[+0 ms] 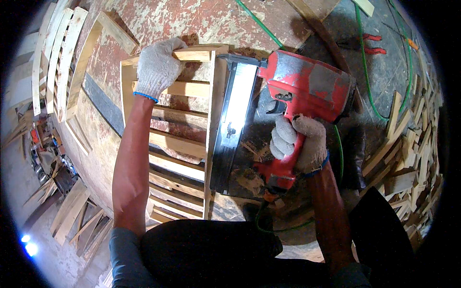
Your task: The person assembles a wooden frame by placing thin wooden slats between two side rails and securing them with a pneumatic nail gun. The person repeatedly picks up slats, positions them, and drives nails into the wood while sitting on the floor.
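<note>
My right hand (311, 142), in a pale knit glove, is wrapped round the handle of a worn red nail gun (312, 81). The gun's nose points left, touching or very close to the upper right corner of a slatted wooden frame (210, 125); exact contact is hard to tell. Its long metal magazine (234, 110) runs down alongside the frame's right rail. My left hand (159, 67), gloved too, is closed over the far end slat of the frame, its fingertips partly hidden behind the wood. Several slats cross between the two long rails.
A green air hose (261, 24) runs from the far edge behind the gun. Red-handled pliers (373, 44) lie at far right. Scrap wood (408, 158) piles up on the right. More slatted pieces (57, 62) stand at far left, beside an angled wooden frame (86, 62).
</note>
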Available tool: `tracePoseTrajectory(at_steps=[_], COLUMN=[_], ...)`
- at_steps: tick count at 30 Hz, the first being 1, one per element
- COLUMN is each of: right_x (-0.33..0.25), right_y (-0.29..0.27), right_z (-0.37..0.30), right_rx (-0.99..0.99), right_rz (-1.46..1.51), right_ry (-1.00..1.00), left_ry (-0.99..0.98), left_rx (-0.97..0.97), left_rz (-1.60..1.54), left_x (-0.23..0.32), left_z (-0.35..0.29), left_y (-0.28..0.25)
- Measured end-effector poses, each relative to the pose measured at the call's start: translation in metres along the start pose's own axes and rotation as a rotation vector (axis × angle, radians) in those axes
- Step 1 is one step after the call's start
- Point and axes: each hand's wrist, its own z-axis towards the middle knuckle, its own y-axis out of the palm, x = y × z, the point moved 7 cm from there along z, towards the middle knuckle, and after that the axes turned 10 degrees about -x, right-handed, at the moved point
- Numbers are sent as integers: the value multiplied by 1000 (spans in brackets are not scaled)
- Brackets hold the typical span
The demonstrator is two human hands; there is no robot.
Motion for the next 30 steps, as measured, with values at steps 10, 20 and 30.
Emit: tracePoseTrajectory(at_steps=[10, 20, 30], right_x=[-21, -210, -203], right_y=[18, 220, 273], right_z=[-9, 31, 39], right_rx=[26, -67, 458], right_rz=[-19, -860, -2842], right_ry=[-109, -144, 776], left_ry=[-1, -87, 87], left_rx=[1, -80, 159], left_rz=[39, 183, 52], left_x=[3, 2, 17], left_z=[0, 1, -28], left_y=[-4, 1, -27])
